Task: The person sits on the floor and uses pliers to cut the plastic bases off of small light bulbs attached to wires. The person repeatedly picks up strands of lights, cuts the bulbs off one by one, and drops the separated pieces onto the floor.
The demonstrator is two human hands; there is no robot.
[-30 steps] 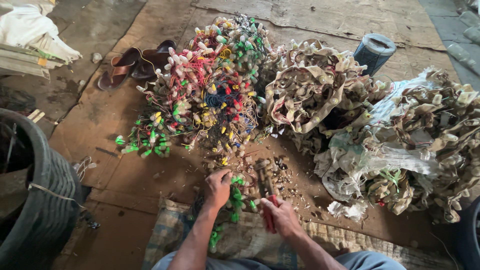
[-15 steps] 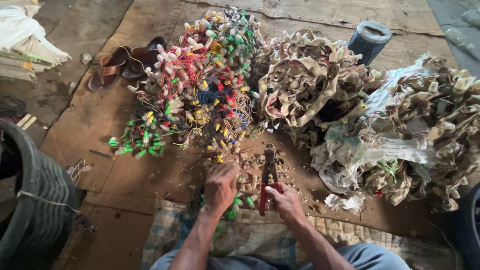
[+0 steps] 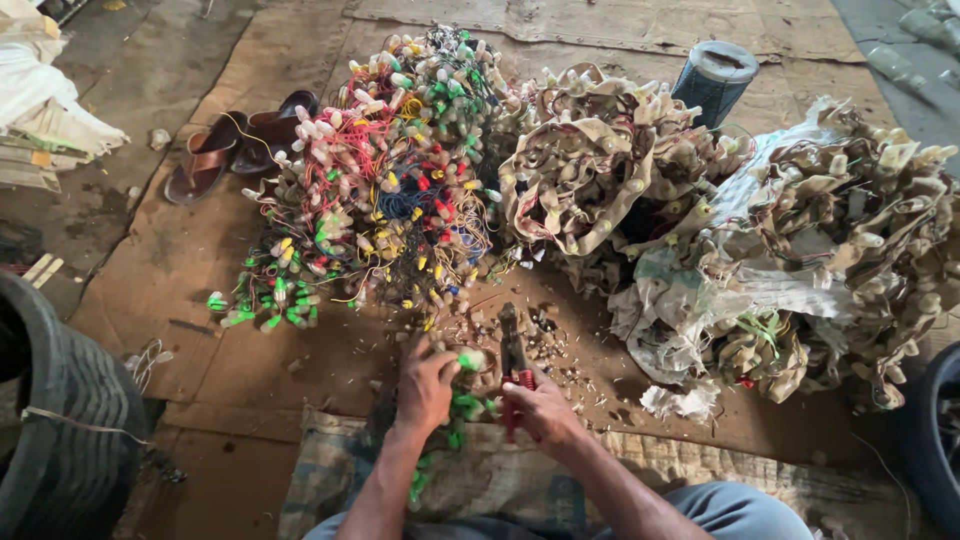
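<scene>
Cutters [image 3: 514,362] raised upright since prior frame, gripped by R hand [image 3: 540,410]. Green bulb string [image 3: 462,400] clenched in L hand [image 3: 425,385], just left of blades.

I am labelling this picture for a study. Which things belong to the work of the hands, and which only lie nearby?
In use:
left hand on a green bulb string
right hand gripping red-handled cutters
heap of coloured bulb strings
cut scraps

Lying about:
brown sandals
dark roll
tyre
white sacks
</scene>
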